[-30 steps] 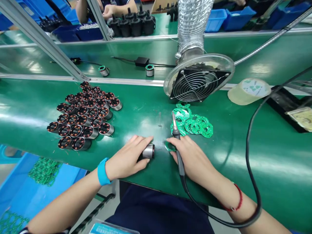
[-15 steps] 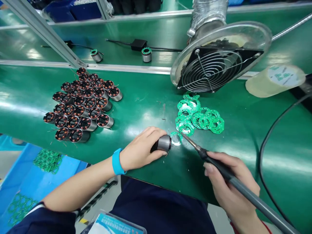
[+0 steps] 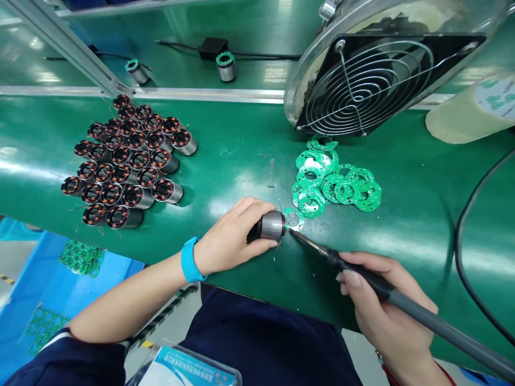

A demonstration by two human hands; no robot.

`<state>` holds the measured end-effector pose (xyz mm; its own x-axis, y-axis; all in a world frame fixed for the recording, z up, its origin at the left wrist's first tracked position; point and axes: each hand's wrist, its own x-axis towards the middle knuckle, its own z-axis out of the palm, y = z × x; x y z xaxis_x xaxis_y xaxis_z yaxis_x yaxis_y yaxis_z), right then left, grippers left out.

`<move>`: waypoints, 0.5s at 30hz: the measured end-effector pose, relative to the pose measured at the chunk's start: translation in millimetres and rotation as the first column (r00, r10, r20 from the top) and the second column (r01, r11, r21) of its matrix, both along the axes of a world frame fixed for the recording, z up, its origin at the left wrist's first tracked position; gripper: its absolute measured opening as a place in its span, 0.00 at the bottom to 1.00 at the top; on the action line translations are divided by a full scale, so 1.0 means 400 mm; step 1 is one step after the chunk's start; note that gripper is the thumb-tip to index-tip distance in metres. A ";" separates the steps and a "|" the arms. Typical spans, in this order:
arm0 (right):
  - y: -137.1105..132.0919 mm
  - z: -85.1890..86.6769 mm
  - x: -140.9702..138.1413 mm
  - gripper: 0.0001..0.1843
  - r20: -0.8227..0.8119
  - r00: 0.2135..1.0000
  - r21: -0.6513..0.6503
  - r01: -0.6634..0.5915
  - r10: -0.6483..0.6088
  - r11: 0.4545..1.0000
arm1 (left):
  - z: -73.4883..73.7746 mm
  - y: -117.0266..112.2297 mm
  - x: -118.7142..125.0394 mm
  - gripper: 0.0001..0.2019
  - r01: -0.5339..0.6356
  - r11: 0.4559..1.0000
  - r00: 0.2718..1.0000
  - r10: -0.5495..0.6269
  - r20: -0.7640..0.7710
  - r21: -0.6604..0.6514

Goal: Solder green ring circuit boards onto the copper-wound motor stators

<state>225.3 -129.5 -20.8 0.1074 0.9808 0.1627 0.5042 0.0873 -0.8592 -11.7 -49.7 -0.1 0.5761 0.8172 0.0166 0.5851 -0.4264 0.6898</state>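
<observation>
My left hand (image 3: pixel 233 236) is closed around a motor stator (image 3: pixel 271 225), a metal cylinder lying on its side on the green bench. Its open end faces right. In my right hand (image 3: pixel 388 305) is a soldering iron (image 3: pixel 362 276), gripped like a pen. The iron's tip is at the stator's right end; whether it touches the stator I cannot tell. A ring-shaped green circuit board (image 3: pixel 295 219) lies flat just behind that end. Beyond it is a loose pile of similar green boards (image 3: pixel 311 176).
Several upright stators (image 3: pixel 139 161) with copper windings stand at the left. A fume fan (image 3: pixel 358 96) hangs over the back right, near a tape roll (image 3: pixel 462 120). Two board-topped stators (image 3: pixel 226 68) are behind the rail. A blue bin (image 3: pixel 116 265) holds more boards. A black cable (image 3: pixel 458 236) curves at the right.
My right hand has brought the iron's tip left and down, from the loose circuit boards to the stator's end. My left hand still holds the stator. The camera view has shifted slightly.
</observation>
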 end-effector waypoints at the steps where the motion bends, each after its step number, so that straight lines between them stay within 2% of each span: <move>1: -0.001 0.000 0.000 0.08 -0.001 1.000 -0.002 0.002 -0.002 1.000 | 0.000 0.000 0.000 0.17 0.002 1.000 1.000 -0.002 0.005 0.009; 15: 0.001 0.000 -0.007 0.07 -0.018 0.999 -0.019 -0.042 0.042 0.999 | 0.001 -0.003 -0.002 0.17 -0.017 0.999 1.000 0.017 -0.014 0.040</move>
